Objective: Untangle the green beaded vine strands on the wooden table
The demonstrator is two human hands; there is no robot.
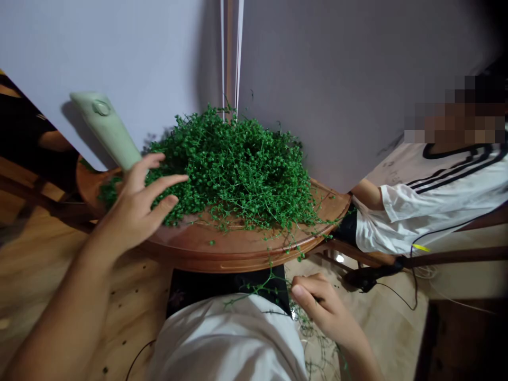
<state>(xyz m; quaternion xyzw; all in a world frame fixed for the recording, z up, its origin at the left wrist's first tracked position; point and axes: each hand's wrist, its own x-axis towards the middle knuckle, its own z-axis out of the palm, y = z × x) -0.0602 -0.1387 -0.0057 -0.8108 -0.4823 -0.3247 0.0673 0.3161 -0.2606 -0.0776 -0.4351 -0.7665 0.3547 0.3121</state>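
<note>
A large heap of green leafy sprigs [242, 169] lies on the round wooden table [190, 241]. At the heap's left edge is my left hand [148, 198], its fingers spread and holding nothing. My right hand [317, 299] is below the table's front edge, to the right of my lap, with its fingers curled closed. Thin green stems [270, 286] stretch across my lap toward that hand, and more strands hang beneath it. What its fingers grip is too small to make out.
A pale green bottle-like object [109, 127] leans behind my left hand. Grey-white panels [317, 79] stand behind the heap. A person in a white shirt [444, 196] sits at the right, near wooden chair parts and cables. Another person's dark sleeve [24, 127] shows at the left.
</note>
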